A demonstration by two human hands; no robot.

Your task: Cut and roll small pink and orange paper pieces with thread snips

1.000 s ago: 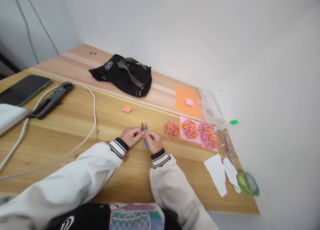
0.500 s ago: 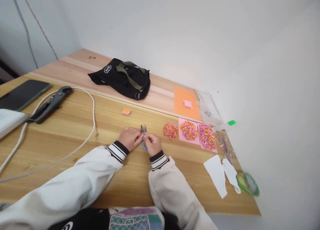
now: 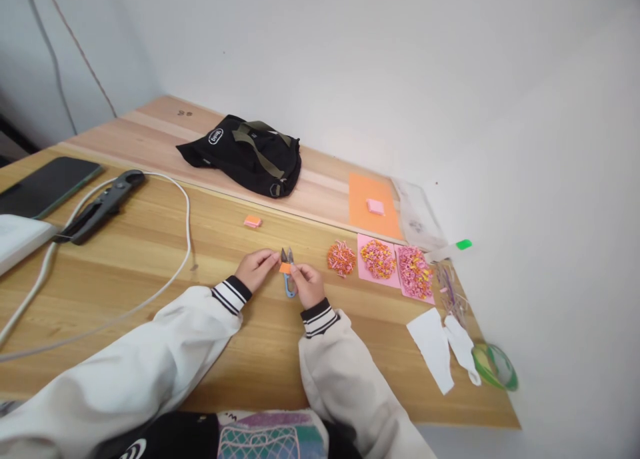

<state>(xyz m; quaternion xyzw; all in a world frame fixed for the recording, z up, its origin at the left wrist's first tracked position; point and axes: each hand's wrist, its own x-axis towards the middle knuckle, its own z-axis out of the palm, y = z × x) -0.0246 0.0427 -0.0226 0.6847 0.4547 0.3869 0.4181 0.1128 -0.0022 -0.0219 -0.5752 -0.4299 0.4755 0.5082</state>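
- Left hand (image 3: 256, 268) has drawn apart from your right hand (image 3: 306, 283); its fingertips pinch an orange paper piece (image 3: 285, 268) at the blades.
- Right hand grips the blue thread snips (image 3: 289, 272).
- Cut-paper piles (image 3: 343, 258) lie just right; white cable (image 3: 188, 212) left.

A plain room used for small craft work is shown: a wooden table (image 3: 150, 246) set against bare white walls, spread with heaps of cut paper bits (image 3: 380, 259), coloured sheets (image 3: 373, 196) and a black bag (image 3: 247, 152).
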